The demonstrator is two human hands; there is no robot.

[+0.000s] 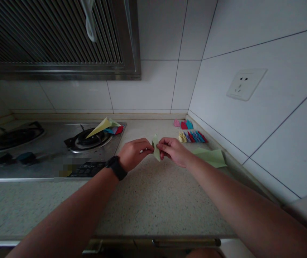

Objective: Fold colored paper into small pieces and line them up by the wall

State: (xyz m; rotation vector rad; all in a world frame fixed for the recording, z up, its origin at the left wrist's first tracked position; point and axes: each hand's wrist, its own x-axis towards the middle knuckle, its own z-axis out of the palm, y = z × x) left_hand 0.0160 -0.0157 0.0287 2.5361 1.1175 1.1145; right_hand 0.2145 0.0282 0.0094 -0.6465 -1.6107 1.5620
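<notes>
Between my two hands, above the counter, is a small piece of folded pale green paper [156,150]. My left hand [135,152], with a black watch at the wrist, pinches its left side. On the right side, my right hand [173,150] grips the paper between thumb and fingers. A larger sheet of green paper [211,157] lies on the counter beyond my right forearm. Small folded paper pieces [193,136] in yellow, purple, red and blue stand in a row near the right wall. Behind them sit a few more folded pieces [184,124] in pink, red and blue.
On the left is a gas stove [48,150] with two burners. Yellow folded paper [101,126] and coloured scraps [114,130] rest over its right burner. A range hood [62,39] with a hanging white cable [89,23] is overhead. A socket [246,84] is on the right tiled wall.
</notes>
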